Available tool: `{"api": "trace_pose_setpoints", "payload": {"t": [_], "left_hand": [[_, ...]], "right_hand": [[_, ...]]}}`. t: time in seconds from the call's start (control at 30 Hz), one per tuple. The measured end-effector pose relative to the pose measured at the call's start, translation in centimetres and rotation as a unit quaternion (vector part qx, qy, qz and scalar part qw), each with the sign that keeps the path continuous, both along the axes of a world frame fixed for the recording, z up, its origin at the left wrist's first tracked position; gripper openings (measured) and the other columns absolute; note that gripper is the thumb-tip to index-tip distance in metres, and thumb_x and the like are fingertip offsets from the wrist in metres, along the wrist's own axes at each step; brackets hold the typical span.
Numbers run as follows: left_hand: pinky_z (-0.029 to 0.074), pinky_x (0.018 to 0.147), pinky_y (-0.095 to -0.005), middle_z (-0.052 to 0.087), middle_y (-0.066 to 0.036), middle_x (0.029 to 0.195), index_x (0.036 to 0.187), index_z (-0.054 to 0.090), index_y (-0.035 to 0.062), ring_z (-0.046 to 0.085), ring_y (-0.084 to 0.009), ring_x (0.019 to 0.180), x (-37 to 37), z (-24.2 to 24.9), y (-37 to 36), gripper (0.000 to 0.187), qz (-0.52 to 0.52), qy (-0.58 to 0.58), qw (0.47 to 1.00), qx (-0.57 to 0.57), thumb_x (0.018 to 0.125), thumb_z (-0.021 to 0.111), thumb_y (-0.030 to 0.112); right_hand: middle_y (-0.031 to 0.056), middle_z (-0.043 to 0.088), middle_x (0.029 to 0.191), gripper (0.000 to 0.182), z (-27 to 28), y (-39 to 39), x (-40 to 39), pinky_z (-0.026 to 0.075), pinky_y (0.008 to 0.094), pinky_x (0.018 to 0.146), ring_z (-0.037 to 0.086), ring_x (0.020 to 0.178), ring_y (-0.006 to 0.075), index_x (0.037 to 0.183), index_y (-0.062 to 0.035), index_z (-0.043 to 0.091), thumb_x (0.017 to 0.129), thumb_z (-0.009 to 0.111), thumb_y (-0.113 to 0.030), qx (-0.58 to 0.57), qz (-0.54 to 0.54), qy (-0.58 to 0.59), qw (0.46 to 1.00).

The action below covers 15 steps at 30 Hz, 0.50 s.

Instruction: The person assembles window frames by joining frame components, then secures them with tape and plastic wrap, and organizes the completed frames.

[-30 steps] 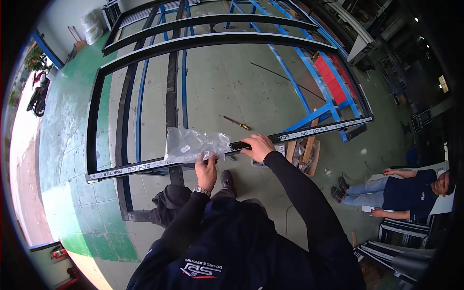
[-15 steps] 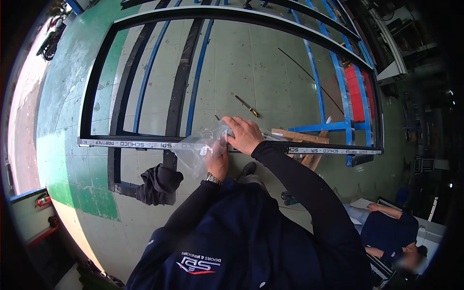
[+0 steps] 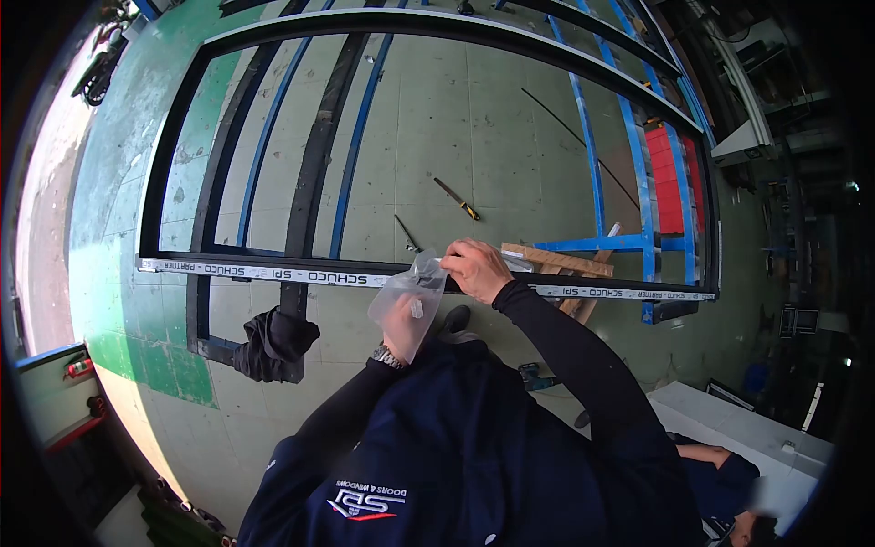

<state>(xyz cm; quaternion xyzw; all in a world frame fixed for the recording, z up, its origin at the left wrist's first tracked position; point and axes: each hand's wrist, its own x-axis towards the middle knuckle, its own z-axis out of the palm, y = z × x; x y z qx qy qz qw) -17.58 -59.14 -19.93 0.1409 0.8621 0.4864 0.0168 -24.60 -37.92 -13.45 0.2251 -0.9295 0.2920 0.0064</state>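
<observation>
A translucent plastic bag (image 3: 427, 287) hangs in front of me at the near rail of a long black frame (image 3: 351, 276). My right hand (image 3: 478, 269) pinches the bag's upper edge between thumb and fingers. Behind or inside the lower part of the bag is my left hand (image 3: 401, 324), with a metal watch at the wrist. Its fingers are bent against the plastic and blurred by it. A small pale piece (image 3: 416, 308) shows at the bag. Printed tape runs along the frame's near rail.
A yellow-handled tool (image 3: 468, 210) and a dark thin tool (image 3: 408, 235) lie beyond the rail. Dark cloth (image 3: 278, 342) hangs at the left. Wooden pieces (image 3: 556, 260), blue supports (image 3: 597, 243) and a red stack (image 3: 670, 178) are on the right. Another person (image 3: 715, 474) is at lower right.
The bag has shifted right and hangs more upright. My right hand has moved slightly right and down, now at the bag's edge. The other person is lower, beside a white surface.
</observation>
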Motion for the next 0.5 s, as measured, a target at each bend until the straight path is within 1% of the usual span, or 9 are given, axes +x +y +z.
{"api": "trace_pose_setpoints", "payload": {"t": [0.1, 0.2, 0.27, 0.3, 0.33, 0.37, 0.4, 0.43, 0.5], "left_hand": [[0.054, 0.076, -0.0370, 0.069, -0.013, 0.098, 0.103, 0.068, 0.0065, 0.068, -0.0336, 0.089, -0.1, -2.5, 1.4, 0.015, 0.014, 0.042, 0.997, 0.064, 0.088, 0.067, 0.008], [0.054, 0.076, -0.0383, 0.069, -0.015, 0.097, 0.104, 0.067, 0.0040, 0.068, -0.0359, 0.089, -0.6, 2.0, 1.7, 0.015, 0.015, -0.052, 0.998, 0.032, 0.090, 0.066, 0.008], [0.054, 0.072, -0.0414, 0.069, -0.018, 0.092, 0.104, 0.066, 0.0019, 0.068, -0.0386, 0.084, -0.3, 1.9, 1.3, 0.016, 0.023, 0.005, 0.998, 0.052, 0.089, 0.066, 0.009], [0.054, 0.072, -0.0415, 0.069, -0.019, 0.092, 0.103, 0.066, 0.0018, 0.067, -0.0396, 0.084, -0.1, 2.0, 1.5, 0.017, 0.047, -0.009, 0.995, 0.093, 0.088, 0.066, 0.009], [0.053, 0.073, -0.0415, 0.069, -0.019, 0.094, 0.104, 0.065, 0.0011, 0.067, -0.0396, 0.087, 0.2, 1.7, 1.7, 0.018, 0.071, -0.047, 0.994, 0.073, 0.088, 0.066, 0.010], [0.053, 0.074, -0.0414, 0.068, -0.019, 0.095, 0.107, 0.064, 0.0009, 0.066, -0.0406, 0.086, 0.1, 2.3, 2.0, 0.020, 0.093, -0.028, 0.991, 0.095, 0.090, 0.065, 0.012], [0.053, 0.073, -0.0405, 0.068, -0.018, 0.093, 0.109, 0.063, 0.0006, 0.066, -0.0369, 0.083, 0.3, 1.7, 2.3, 0.022, 0.117, -0.009, 0.990, 0.082, 0.091, 0.065, 0.013], [0.053, 0.073, -0.0395, 0.068, -0.017, 0.092, 0.111, 0.062, 0.0003, 0.067, -0.0333, 0.081, 0.6, 0.9, 2.5, 0.023, 0.135, 0.009, 0.988, 0.072, 0.093, 0.064, 0.015], [0.053, 0.070, -0.0383, 0.067, -0.015, 0.087, 0.110, 0.062, 0.0001, 0.066, -0.0282, 0.077, 1.2, -0.1, 3.0, 0.023, 0.163, -0.091, 0.968, 0.169, 0.093, 0.062, 0.016]], "right_hand": [[0.0045, 0.063, 0.090, 0.009, -0.3, 2.4, 1.4, 0.051, 0.0405, 0.080, 0.062, 0.091, 0.0273, 0.090, -0.0116, 0.070, 0.081, 0.068, -0.009, -0.012, -0.035, -0.027, 0.999], [0.0057, 0.064, 0.091, 0.010, -0.4, 2.7, 2.4, 0.051, 0.0409, 0.081, 0.062, 0.093, 0.0285, 0.092, -0.0109, 0.072, 0.084, 0.066, -0.009, -0.040, -0.055, -0.063, 0.996], [0.0089, 0.066, 0.092, 0.012, -0.9, 2.1, 2.6, 0.051, 0.0421, 0.078, 0.064, 0.091, 0.0309, 0.095, -0.0089, 0.071, 0.086, 0.064, -0.009, -0.084, -0.077, -0.092, 0.989], [0.0096, 0.067, 0.093, 0.012, -1.0, 1.7, 2.7, 0.052, 0.0413, 0.077, 0.064, 0.088, 0.0321, 0.096, -0.0077, 0.071, 0.087, 0.062, -0.009, -0.109, -0.096, -0.111, 0.983], [0.0112, 0.067, 0.094, 0.012, -1.2, 1.5, 2.7, 0.052, 0.0400, 0.076, 0.065, 0.085, 0.0318, 0.095, -0.0054, 0.070, 0.087, 0.062, -0.007, -0.113, -0.097, -0.099, 0.984], [0.0128, 0.066, 0.092, 0.010, -1.1, 1.1, 2.9, 0.053, 0.0365, 0.074, 0.066, 0.085, 0.0281, 0.095, -0.0012, 0.069, 0.089, 0.063, -0.006, -0.148, -0.111, -0.126, 0.975], [0.0134, 0.065, 0.095, 0.009, -1.5, 1.0, 2.9, 0.054, 0.0357, 0.074, 0.066, 0.086, 0.0272, 0.094, -0.0002, 0.067, 0.089, 0.065, -0.007, -0.171, -0.105, -0.131, 0.971], [0.0141, 0.064, 0.107, 0.011, -2.1, 1.1, 2.8, 0.054, 0.0347, 0.078, 0.066, 0.091, 0.0259, 0.094, -0.0002, 0.065, 0.088, 0.067, -0.009, -0.165, -0.084, -0.095, 0.978], [0.0134, 0.061, 0.121, 0.011, -2.3, 0.9, 2.6, 0.054, 0.0352, 0.083, 0.065, 0.098, 0.0237, 0.095, -0.0008, 0.064, 0.087, 0.067, -0.008, -0.195, -0.077, -0.147, 0.967]]}}
